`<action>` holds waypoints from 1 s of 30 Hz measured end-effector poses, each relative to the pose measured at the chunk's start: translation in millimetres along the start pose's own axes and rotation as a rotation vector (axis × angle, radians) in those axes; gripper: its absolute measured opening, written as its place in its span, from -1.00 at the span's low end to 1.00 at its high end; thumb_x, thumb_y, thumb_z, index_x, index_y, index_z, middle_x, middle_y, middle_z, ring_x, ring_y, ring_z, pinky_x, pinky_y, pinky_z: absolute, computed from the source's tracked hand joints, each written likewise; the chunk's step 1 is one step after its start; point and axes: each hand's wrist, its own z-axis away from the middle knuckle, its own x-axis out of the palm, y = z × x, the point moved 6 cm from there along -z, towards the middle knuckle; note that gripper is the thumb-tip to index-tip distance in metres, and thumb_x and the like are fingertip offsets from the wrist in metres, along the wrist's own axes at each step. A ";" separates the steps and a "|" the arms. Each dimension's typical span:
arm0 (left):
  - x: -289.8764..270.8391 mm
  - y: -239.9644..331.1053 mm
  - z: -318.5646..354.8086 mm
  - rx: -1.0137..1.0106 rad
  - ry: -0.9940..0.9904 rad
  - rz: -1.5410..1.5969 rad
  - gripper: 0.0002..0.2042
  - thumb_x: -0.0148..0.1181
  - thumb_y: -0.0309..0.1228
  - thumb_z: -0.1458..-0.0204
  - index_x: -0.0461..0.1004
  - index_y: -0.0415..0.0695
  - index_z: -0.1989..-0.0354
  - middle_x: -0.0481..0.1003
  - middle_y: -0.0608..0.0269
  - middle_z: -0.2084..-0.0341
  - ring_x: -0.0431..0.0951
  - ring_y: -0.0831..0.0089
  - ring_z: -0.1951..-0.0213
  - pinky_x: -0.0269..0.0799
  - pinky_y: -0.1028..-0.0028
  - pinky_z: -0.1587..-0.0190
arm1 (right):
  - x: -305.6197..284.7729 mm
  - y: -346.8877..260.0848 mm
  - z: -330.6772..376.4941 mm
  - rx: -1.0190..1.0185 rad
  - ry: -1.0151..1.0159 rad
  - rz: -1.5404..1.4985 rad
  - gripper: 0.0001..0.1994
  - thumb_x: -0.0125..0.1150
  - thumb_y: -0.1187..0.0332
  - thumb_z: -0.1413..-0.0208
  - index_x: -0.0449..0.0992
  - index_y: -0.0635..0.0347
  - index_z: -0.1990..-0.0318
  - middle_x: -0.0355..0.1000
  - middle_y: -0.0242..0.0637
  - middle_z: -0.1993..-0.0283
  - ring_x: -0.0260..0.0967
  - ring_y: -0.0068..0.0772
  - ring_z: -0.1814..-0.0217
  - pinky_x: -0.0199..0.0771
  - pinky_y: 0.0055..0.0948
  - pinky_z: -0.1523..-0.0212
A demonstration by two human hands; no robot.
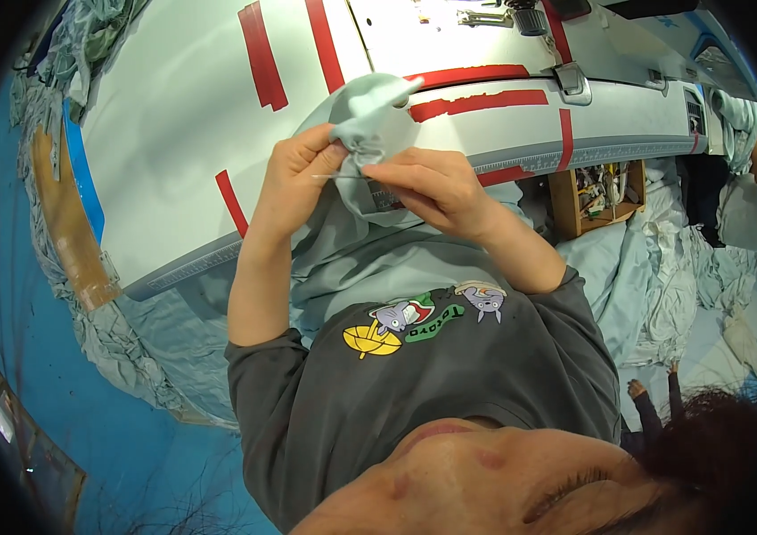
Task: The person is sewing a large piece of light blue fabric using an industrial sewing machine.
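While the left hand [300, 171] tightly pinches one bunched, pale-green cloth [371, 100] over the near side of the white worktop [173, 134], the right hand [436, 185], nearly closed, grips one thin needle [332, 176] at the folds. At least eight red tape strips [261, 55] lie there; the floor [49, 357] is blue. One wooden box [564, 207] beside the worktop holds jumbled small items [604, 192].

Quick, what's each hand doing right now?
Left hand: closed, pinching gathered pale green fabric.
Right hand: closed, apparently pinching a thin needle.
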 end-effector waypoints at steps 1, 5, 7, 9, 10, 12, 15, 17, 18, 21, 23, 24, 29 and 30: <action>2.6 0.5 -0.2 -0.031 0.000 -0.027 -0.80 -0.02 -0.47 -0.18 0.50 -0.32 0.17 0.53 0.35 0.39 0.45 0.67 0.32 0.37 0.62 0.25 | -1.9 -3.9 0.6 -0.025 0.015 -0.038 -0.62 0.16 0.63 0.16 0.50 0.26 0.08 0.47 -0.20 0.36 0.43 -0.26 0.45 0.42 -0.41 0.45; 1.1 4.4 -3.2 -0.138 0.146 -0.022 -0.80 0.02 -0.42 -0.17 0.52 -0.28 0.21 0.54 0.30 0.40 0.50 0.63 0.32 0.40 0.62 0.23 | 0.0 -40.6 7.3 -0.315 -0.121 -0.184 -0.75 0.17 0.55 0.14 0.56 0.23 0.22 0.49 -0.21 0.43 0.44 -0.28 0.48 0.44 -0.41 0.48; -2.8 11.7 -6.6 -0.097 0.211 -0.254 -0.79 0.00 -0.41 -0.18 0.51 -0.26 0.18 0.54 0.32 0.40 0.49 0.65 0.32 0.42 0.60 0.22 | -4.4 -43.4 5.4 -0.260 -0.124 -0.092 -0.78 0.14 0.58 0.09 0.57 0.22 0.24 0.48 -0.23 0.47 0.42 -0.36 0.51 0.38 -0.52 0.52; 0.7 16.0 -10.8 -0.012 0.181 -0.214 -0.79 0.00 -0.40 -0.18 0.51 -0.21 0.13 0.54 0.36 0.29 0.48 0.64 0.36 0.45 0.57 0.27 | -18.5 -25.6 -0.2 0.052 0.020 -0.423 -0.80 0.08 0.59 -0.01 0.55 0.24 0.21 0.47 -0.22 0.44 0.39 -0.51 0.51 0.32 -0.61 0.54; 1.8 14.9 -10.7 0.003 0.194 -0.158 -0.78 0.01 -0.39 -0.17 0.51 -0.20 0.12 0.54 0.38 0.24 0.47 0.64 0.37 0.45 0.56 0.30 | -17.3 -17.4 0.8 0.225 -0.003 -0.576 -0.81 0.05 0.58 -0.04 0.54 0.27 0.19 0.46 -0.22 0.42 0.35 -0.56 0.52 0.28 -0.63 0.56; -0.2 22.5 -11.9 0.173 0.252 -0.220 -0.83 0.13 -0.43 -0.07 0.51 -0.18 0.19 0.53 0.35 0.27 0.48 0.59 0.41 0.45 0.55 0.33 | -11.5 -7.3 8.5 0.531 0.006 -0.965 -0.82 0.03 0.53 -0.09 0.48 0.37 0.18 0.41 -0.24 0.38 0.26 -0.65 0.55 0.20 -0.66 0.59; 9.4 27.2 -14.5 0.337 0.193 -0.772 -0.88 0.27 -0.49 0.09 0.46 -0.18 0.40 0.44 0.23 0.53 0.47 0.39 0.49 0.40 0.49 0.41 | -5.4 -13.2 17.1 0.543 -0.041 -0.997 -0.86 0.05 0.50 -0.10 0.46 0.39 0.24 0.39 -0.25 0.41 0.20 -0.65 0.59 0.15 -0.69 0.62; 6.9 28.1 -15.4 0.385 0.242 -0.820 -0.89 0.26 -0.49 0.08 0.44 -0.18 0.42 0.43 0.24 0.54 0.46 0.38 0.50 0.38 0.47 0.43 | -4.0 -18.3 25.2 0.519 -0.019 -1.038 -0.89 0.05 0.47 -0.11 0.43 0.36 0.31 0.36 -0.26 0.43 0.20 -0.65 0.60 0.13 -0.69 0.65; 3.3 31.6 -14.0 0.438 0.328 -0.844 -0.89 0.25 -0.48 0.06 0.43 -0.19 0.44 0.43 0.24 0.56 0.44 0.37 0.51 0.36 0.45 0.44 | -5.7 -16.6 29.6 0.544 0.042 -1.048 -0.90 0.05 0.46 -0.11 0.41 0.34 0.35 0.34 -0.27 0.45 0.19 -0.65 0.60 0.12 -0.68 0.67; -3.7 30.4 -16.3 0.401 0.328 -0.836 -0.89 0.24 -0.48 0.04 0.42 -0.19 0.45 0.42 0.23 0.55 0.44 0.34 0.51 0.36 0.42 0.42 | -26.6 -19.0 38.6 0.534 0.206 -1.085 -0.86 0.06 0.47 -0.10 0.32 0.25 0.48 0.29 -0.32 0.57 0.15 -0.64 0.67 0.09 -0.65 0.72; -13.1 37.6 -12.1 0.462 0.456 -0.913 -0.90 0.23 -0.47 0.03 0.42 -0.19 0.44 0.43 0.22 0.54 0.44 0.33 0.50 0.36 0.41 0.41 | -57.8 -43.5 31.7 0.096 0.133 -1.178 -0.85 0.05 0.48 -0.09 0.30 0.19 0.50 0.30 -0.34 0.63 0.16 -0.61 0.73 0.10 -0.62 0.78; -18.0 39.4 -9.4 0.470 0.546 -0.973 -0.90 0.22 -0.47 0.02 0.43 -0.20 0.43 0.43 0.22 0.53 0.44 0.31 0.49 0.36 0.41 0.40 | -82.2 -60.0 36.6 -0.146 0.218 -1.180 -0.84 0.05 0.46 -0.11 0.29 0.16 0.51 0.32 -0.36 0.64 0.18 -0.59 0.76 0.10 -0.61 0.82; -21.5 39.3 -11.0 0.525 0.476 -0.868 -0.90 0.23 -0.46 0.00 0.46 -0.20 0.37 0.43 0.23 0.50 0.44 0.35 0.48 0.37 0.46 0.37 | -95.7 -28.6 46.5 0.587 0.404 -0.389 -0.73 0.24 0.36 -0.02 0.41 0.24 0.14 0.36 -0.42 0.44 0.13 -0.76 0.62 0.09 -0.74 0.65; -21.4 40.6 -10.6 0.558 0.502 -0.861 -0.90 0.23 -0.46 0.00 0.46 -0.20 0.37 0.43 0.23 0.50 0.44 0.35 0.48 0.37 0.46 0.37 | -83.5 -25.3 42.5 0.565 0.315 -0.171 -0.65 0.31 0.33 0.04 0.41 0.19 0.09 0.36 -0.41 0.43 0.17 -0.70 0.60 0.15 -0.72 0.61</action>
